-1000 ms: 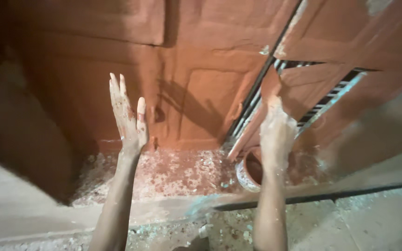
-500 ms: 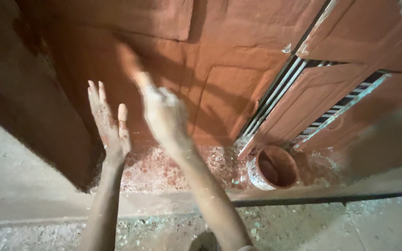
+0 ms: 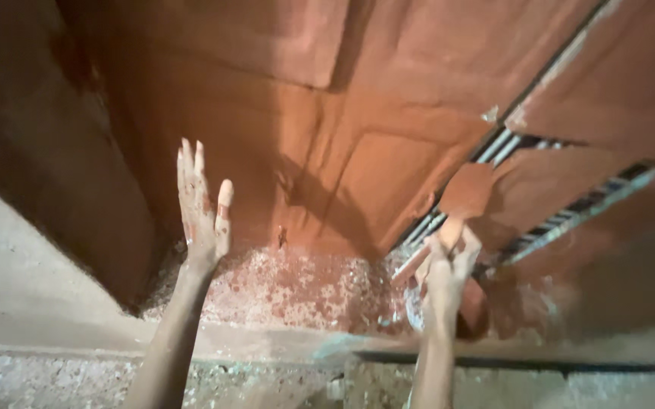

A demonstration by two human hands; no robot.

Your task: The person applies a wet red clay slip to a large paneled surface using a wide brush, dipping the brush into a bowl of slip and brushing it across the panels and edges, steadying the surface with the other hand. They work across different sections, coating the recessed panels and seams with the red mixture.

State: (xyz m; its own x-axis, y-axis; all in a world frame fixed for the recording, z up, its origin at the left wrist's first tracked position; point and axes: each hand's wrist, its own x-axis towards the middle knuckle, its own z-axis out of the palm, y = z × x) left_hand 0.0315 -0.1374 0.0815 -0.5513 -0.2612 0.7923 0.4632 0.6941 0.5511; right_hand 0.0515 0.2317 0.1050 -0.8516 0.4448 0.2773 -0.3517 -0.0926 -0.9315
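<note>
My left hand (image 3: 202, 216) is raised with its fingers spread and upright, smeared with red-brown paint. It holds nothing and hovers close to the panelled door (image 3: 327, 113), which is coated in the same colour. My right hand (image 3: 449, 265) grips a wide flat brush (image 3: 466, 191) whose paint-loaded head points up, just in front of the gap between the door leaves. A round paint pot (image 3: 473, 312) sits on the floor right behind that hand and is partly hidden by it.
A second red-brown door leaf (image 3: 615, 91) stands ajar at the right, with a barred grille (image 3: 570, 216) showing behind it. Paint-speckled floor (image 3: 305, 288) lies at the door's foot. A grey concrete step (image 3: 55, 303) runs along the front.
My right hand has swung from the middle of the door back to the right, over the paint pot. My left hand stays raised and open.
</note>
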